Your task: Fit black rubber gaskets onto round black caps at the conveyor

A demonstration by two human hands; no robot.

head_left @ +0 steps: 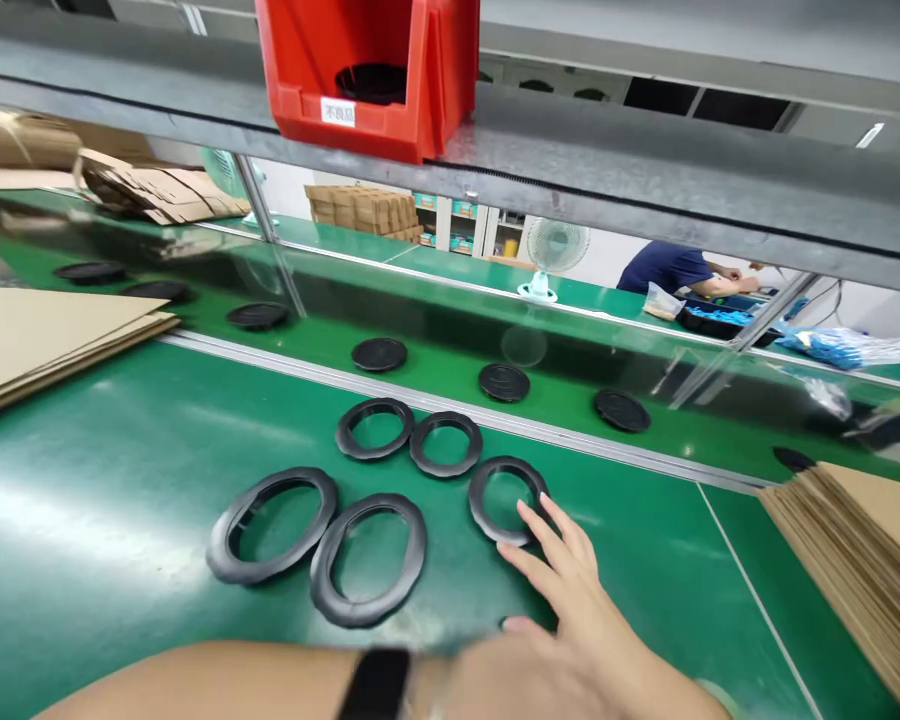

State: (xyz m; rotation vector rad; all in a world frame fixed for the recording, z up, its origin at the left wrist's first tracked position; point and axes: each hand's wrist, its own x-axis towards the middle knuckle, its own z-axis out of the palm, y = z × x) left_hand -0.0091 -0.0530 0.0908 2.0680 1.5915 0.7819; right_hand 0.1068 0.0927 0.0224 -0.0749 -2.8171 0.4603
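Spread fingers of my right hand point(570, 580) reach over the near right side of a black ring point(484, 500), the fingertips at its rim. My left arm crosses the bottom of the view with a dark watch on the wrist, and my left hand point(514, 678) is blurred just below the right one. Its fingers are mostly hidden; a small dark bit shows beside it. Two larger black oval rings, a left one point(229, 550) and a right one point(412, 560), lie on the green table point(157, 480). Behind them two smaller rings sit side by side, one point(351, 420) left of the other point(471, 440).
Several black round discs, one a lid-like disc point(379, 354), lie on a green belt point(435, 375) beyond a metal rail. Cardboard stacks flank both sides, one a right stack point(840, 570). Overhead, a red bin point(390, 130) stands on a metal shelf point(607, 170). A person point(664, 268) works behind.
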